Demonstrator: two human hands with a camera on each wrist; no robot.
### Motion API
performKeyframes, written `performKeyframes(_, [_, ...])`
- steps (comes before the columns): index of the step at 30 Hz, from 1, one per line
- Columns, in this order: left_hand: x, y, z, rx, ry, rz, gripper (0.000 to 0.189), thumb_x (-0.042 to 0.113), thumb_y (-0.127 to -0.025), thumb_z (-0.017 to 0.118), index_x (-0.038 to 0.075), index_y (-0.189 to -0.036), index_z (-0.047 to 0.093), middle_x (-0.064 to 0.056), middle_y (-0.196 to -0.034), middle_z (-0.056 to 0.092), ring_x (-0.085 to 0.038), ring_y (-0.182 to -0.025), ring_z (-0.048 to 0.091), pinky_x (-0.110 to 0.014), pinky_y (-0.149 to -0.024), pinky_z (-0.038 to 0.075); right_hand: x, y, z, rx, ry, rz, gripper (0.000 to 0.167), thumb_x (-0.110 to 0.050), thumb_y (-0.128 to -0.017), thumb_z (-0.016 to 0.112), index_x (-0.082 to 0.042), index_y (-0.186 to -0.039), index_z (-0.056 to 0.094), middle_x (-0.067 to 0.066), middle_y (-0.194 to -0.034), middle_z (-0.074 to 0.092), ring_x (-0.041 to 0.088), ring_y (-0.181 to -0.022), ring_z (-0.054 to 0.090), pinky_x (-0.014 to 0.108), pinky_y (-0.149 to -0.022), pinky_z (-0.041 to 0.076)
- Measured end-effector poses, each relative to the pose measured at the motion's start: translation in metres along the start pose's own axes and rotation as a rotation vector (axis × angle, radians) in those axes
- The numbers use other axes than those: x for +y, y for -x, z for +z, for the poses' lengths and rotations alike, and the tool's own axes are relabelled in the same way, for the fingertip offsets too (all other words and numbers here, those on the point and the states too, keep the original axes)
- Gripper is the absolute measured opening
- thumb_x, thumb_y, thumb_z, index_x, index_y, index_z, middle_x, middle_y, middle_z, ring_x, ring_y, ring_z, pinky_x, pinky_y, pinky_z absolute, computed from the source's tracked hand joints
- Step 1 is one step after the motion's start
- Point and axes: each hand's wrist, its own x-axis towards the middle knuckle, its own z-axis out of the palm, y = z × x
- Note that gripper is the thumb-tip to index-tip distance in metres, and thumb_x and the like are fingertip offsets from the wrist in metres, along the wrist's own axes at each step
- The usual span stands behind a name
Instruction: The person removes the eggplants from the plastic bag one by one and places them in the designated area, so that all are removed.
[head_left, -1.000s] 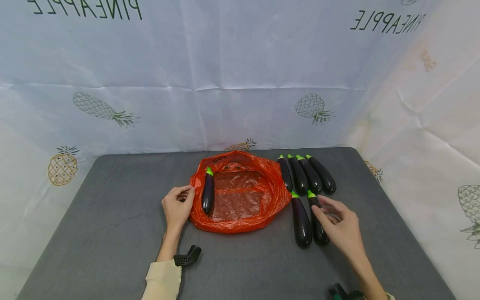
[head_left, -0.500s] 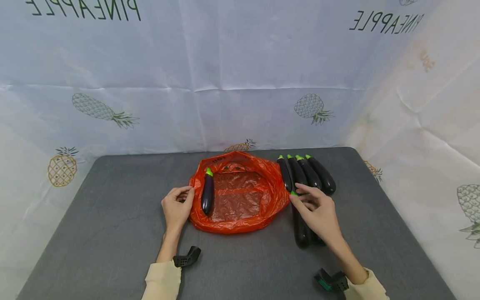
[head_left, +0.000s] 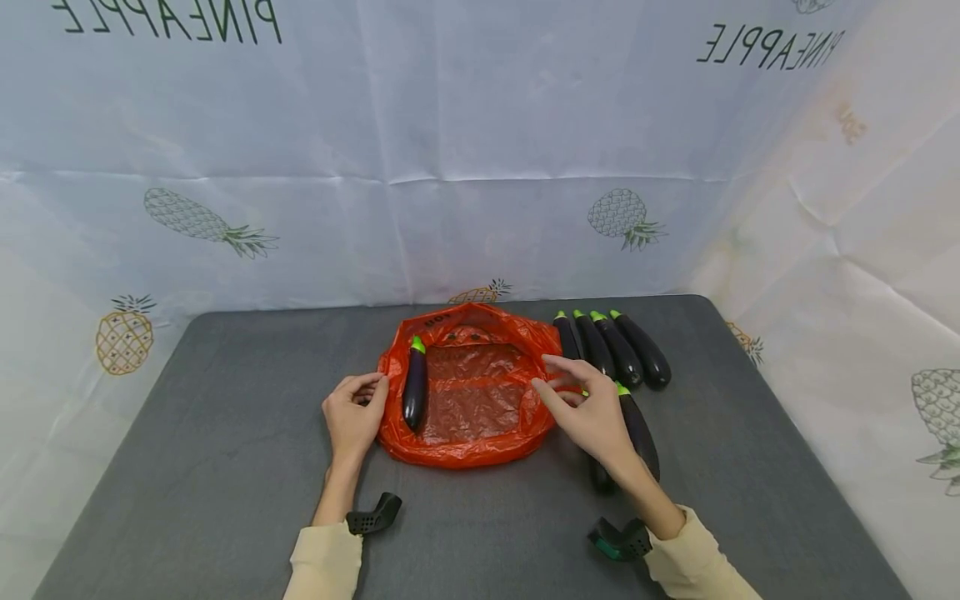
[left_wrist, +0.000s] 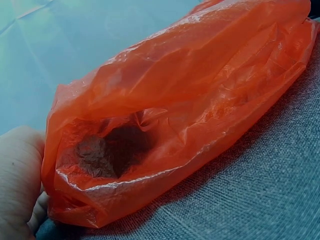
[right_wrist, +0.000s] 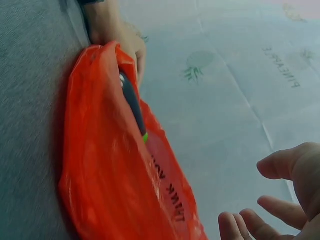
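Observation:
A red plastic bag (head_left: 465,454) lies with its mouth spread wide on the table. One eggplant (head_left: 415,387) rests inside along its left side, green stem end toward the back. My left hand (head_left: 356,412) pinches the bag's left rim; the left wrist view shows part of that hand beside the red film. Over the right rim is my right hand (head_left: 588,412), with nothing in its fingers, thumb and fingertips apart. In the right wrist view its fingers (right_wrist: 282,210) are loosely bent beside the bag. Two eggplants lie under and beside this hand, one (head_left: 639,433) plainer than the other.
Several more eggplants (head_left: 641,346) stand side by side in a back row right of the bag. They lie on a dark grey table (head_left: 247,450). A white cloth (head_left: 480,108) printed with pineapples hangs behind and to the right. Each wrist wears a black device (head_left: 375,512).
My right hand has moved left from the front eggplants to the bag's right rim, carrying nothing. My left hand and the eggplant in the bag have stayed in place.

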Motion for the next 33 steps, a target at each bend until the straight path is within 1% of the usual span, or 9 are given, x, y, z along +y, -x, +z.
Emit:
performKeyframes(3, [0.0, 0.0, 0.0, 0.001, -0.003, -0.002, 0.007, 0.007, -0.09, 0.078, 0.002, -0.088, 0.081, -0.016, -0.077, 0.073, 0.007, -0.066, 0.056, -0.005, -0.063, 0.046, -0.005, -0.004, 0.008, -0.018, -0.011, -0.007, 0.038, -0.012, -0.09, 0.079, -0.007, -0.126, 0.071, 0.017, -0.12, 0.07, 0.02, -0.091, 0.072, 0.018, -0.078, 0.059])
performKeyframes(6, [0.0, -0.001, 0.0, -0.001, -0.012, -0.006, 0.007, 0.007, -0.09, 0.078, 0.001, -0.089, 0.081, -0.016, -0.078, 0.073, 0.008, -0.066, 0.056, -0.004, -0.064, 0.046, -0.01, -0.008, 0.018, -0.038, -0.023, -0.008, 0.038, -0.013, -0.09, 0.078, -0.008, -0.128, 0.071, 0.014, -0.119, 0.07, 0.023, -0.092, 0.071, 0.02, -0.079, 0.06])
performKeyframes(11, [-0.001, -0.001, -0.001, -0.002, -0.02, -0.001, 0.007, 0.007, -0.09, 0.077, 0.0, -0.089, 0.081, -0.018, -0.078, 0.073, 0.009, -0.066, 0.056, -0.004, -0.064, 0.046, -0.017, -0.011, 0.034, -0.067, -0.051, 0.009, 0.04, -0.016, -0.091, 0.078, -0.008, -0.129, 0.071, 0.015, -0.122, 0.07, 0.024, -0.093, 0.071, 0.024, -0.081, 0.061])
performKeyframes(15, [-0.002, -0.001, -0.001, -0.004, -0.022, 0.0, 0.008, 0.006, -0.09, 0.077, 0.0, -0.089, 0.081, -0.018, -0.078, 0.073, 0.01, -0.066, 0.056, -0.004, -0.064, 0.046, -0.02, -0.014, 0.049, -0.09, -0.08, 0.037, 0.038, -0.017, -0.091, 0.078, -0.009, -0.128, 0.071, 0.016, -0.119, 0.071, 0.024, -0.093, 0.071, 0.028, -0.081, 0.062])
performKeyframes(18, [-0.002, -0.001, -0.001, -0.004, -0.03, 0.001, 0.007, 0.006, -0.089, 0.078, 0.0, -0.089, 0.081, -0.018, -0.078, 0.073, 0.01, -0.066, 0.055, -0.004, -0.064, 0.046, -0.02, -0.018, 0.059, -0.107, -0.101, 0.061, 0.038, -0.018, -0.091, 0.078, -0.01, -0.128, 0.071, 0.016, -0.114, 0.072, 0.023, -0.092, 0.072, 0.028, -0.081, 0.062])
performKeyframes(21, [-0.001, -0.001, -0.001, -0.001, -0.036, 0.01, 0.007, 0.006, -0.089, 0.078, -0.001, -0.089, 0.081, -0.019, -0.078, 0.073, 0.011, -0.066, 0.055, -0.004, -0.063, 0.046, -0.019, -0.022, 0.069, -0.117, -0.117, 0.08, 0.038, -0.018, -0.091, 0.078, -0.01, -0.127, 0.072, 0.017, -0.111, 0.072, 0.024, -0.09, 0.071, 0.025, -0.079, 0.061])
performKeyframes(24, [-0.002, -0.001, -0.001, 0.001, -0.034, 0.015, 0.007, 0.006, -0.089, 0.078, -0.001, -0.089, 0.081, -0.019, -0.078, 0.073, 0.011, -0.066, 0.055, -0.004, -0.063, 0.046, -0.019, -0.024, 0.078, -0.127, -0.131, 0.097, 0.038, -0.018, -0.091, 0.078, -0.01, -0.127, 0.072, 0.018, -0.112, 0.072, 0.026, -0.09, 0.071, 0.022, -0.077, 0.06])
performKeyframes(28, [-0.002, -0.001, -0.001, -0.002, -0.028, 0.003, 0.007, 0.006, -0.089, 0.078, -0.001, -0.089, 0.081, -0.019, -0.079, 0.073, 0.01, -0.066, 0.056, -0.004, -0.064, 0.046, -0.019, -0.024, 0.087, -0.144, -0.142, 0.096, 0.038, -0.018, -0.091, 0.077, -0.01, -0.128, 0.071, 0.02, -0.114, 0.072, 0.03, -0.091, 0.073, 0.024, -0.073, 0.059])
performKeyframes(33, [-0.001, 0.0, -0.001, -0.006, -0.019, -0.004, 0.007, 0.007, -0.089, 0.078, 0.0, -0.089, 0.081, -0.018, -0.079, 0.073, 0.009, -0.066, 0.056, -0.004, -0.064, 0.046, -0.018, -0.023, 0.099, -0.168, -0.157, 0.119, 0.038, -0.02, -0.092, 0.076, -0.011, -0.129, 0.071, 0.022, -0.115, 0.071, 0.028, -0.091, 0.073, 0.026, -0.066, 0.057])
